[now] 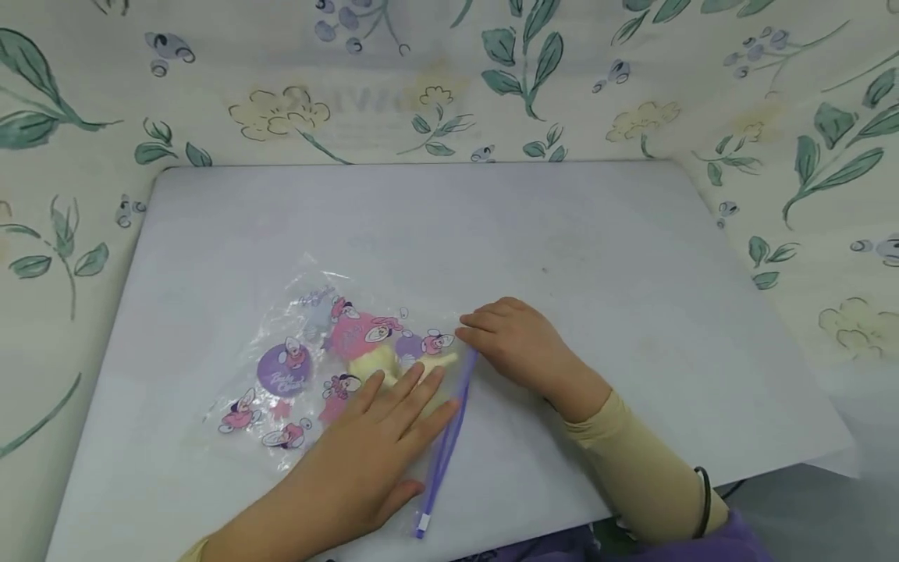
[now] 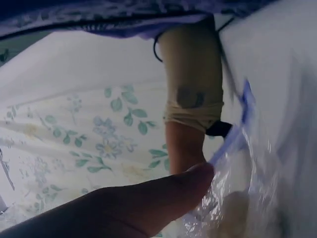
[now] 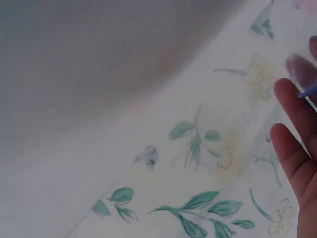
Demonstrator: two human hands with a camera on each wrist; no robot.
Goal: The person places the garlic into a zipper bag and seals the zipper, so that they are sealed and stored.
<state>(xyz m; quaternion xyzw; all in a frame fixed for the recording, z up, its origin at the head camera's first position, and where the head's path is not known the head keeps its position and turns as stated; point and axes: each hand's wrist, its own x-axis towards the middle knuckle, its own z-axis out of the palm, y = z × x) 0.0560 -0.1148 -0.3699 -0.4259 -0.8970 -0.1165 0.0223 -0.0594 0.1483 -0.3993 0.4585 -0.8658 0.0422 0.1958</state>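
Note:
A clear zip bag [image 1: 284, 371] printed with pink and purple cartoon figures lies flat on the white board. Pale yellow items [image 1: 374, 361] show through its plastic, partly covered; their kind is unclear. My left hand [image 1: 351, 468] rests on the bag with fingers spread, palm down. Along the bag's right edge runs a purple zip strip [image 1: 449, 433] with a white-marked end nearest me. At the strip's far end, my right hand [image 1: 527, 351] pinches the corner of the bag; its thumb is hidden in the head view. The right wrist view shows the strip's tip [image 3: 308, 92] by the fingers.
The white board [image 1: 632, 257] spreads under both hands. Floral cloth [image 1: 393, 78] rises behind it and along its sides. A dark band [image 1: 702, 502] circles the right sleeve near the front edge.

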